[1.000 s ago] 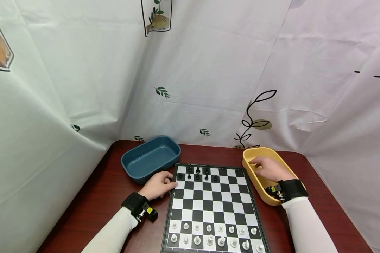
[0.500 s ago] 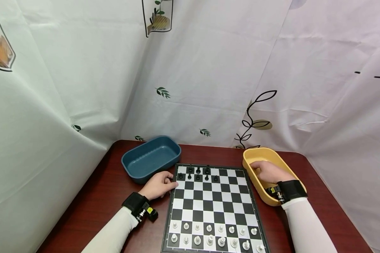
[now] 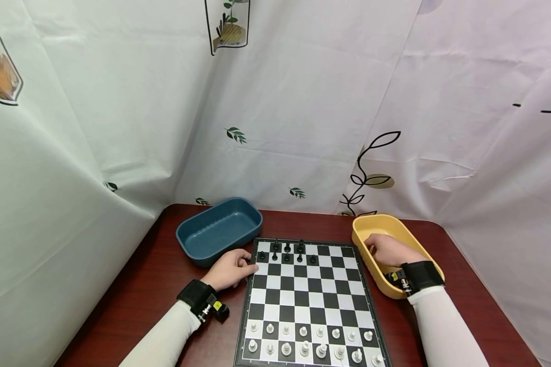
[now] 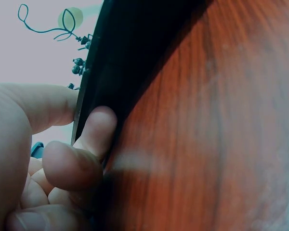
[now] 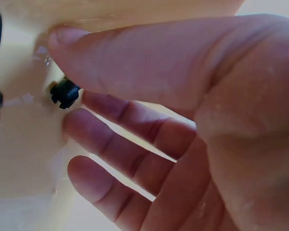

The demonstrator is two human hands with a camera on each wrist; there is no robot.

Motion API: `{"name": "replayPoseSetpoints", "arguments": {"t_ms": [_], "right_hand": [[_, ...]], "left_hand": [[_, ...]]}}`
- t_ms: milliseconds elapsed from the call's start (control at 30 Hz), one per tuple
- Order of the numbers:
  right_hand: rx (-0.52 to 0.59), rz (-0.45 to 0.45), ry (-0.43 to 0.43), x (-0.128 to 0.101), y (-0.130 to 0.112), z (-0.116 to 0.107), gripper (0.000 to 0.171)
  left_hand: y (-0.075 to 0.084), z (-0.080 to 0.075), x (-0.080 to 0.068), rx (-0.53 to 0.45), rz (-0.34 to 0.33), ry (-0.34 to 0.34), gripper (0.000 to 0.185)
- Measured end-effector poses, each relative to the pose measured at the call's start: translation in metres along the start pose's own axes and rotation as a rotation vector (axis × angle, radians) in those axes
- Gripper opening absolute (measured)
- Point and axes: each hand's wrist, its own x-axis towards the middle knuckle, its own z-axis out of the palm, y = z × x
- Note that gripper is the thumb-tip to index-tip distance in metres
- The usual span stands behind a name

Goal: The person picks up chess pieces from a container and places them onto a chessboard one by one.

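The board is being held by its left rim, near the far corner, by the left grip, which is clamped on it: one digit is being pressed to the edge, a fingertip is being set against the dark side, and the others are being curled below. The left forearm is slanting in from the near left, with the back of the grip facing up.

The right grip is being held down inside the yellow tray, its forearm reaching in from the near right. In the right wrist view, the thumb is being stretched out over three spread, slightly bent fingers. A black piece is being shown at the thumb's tip; whether it is being pinched cannot be told.

Dark bands are being worn on both wrists. Eight black pieces are standing in two rows at the board's far left, and sixteen white pieces in two rows along its near side. The blue tray is being supported by the bench, just beyond the left grip.
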Motion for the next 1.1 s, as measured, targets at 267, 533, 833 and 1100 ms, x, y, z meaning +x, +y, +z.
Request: {"name": "replayPoseSetpoints", "arguments": {"t_ms": [267, 533, 833, 1100], "right_hand": [[-0.023, 0.051, -0.063, 0.0006, -0.003, 0.0013, 0.034], [0.004, 0.098, -0.069, 0.0008, -0.0009, 0.0033, 0.034], [0.01, 0.102, -0.012, -0.0002, -0.0016, -0.0013, 0.019], [0.043, 0.12, 0.053, -0.0009, 0.0006, -0.006, 0.014]], "left_hand": [[-0.0018, -0.0005, 0.0008, 0.008, -0.001, -0.001, 0.048], [-0.0016, 0.0001, 0.0006, 0.003, -0.002, 0.005, 0.047], [-0.0015, 0.0001, 0.0006, 0.005, 0.007, 0.003, 0.048], [-0.0037, -0.0001, 0.0017, -0.003, 0.011, -0.001, 0.048]]}}
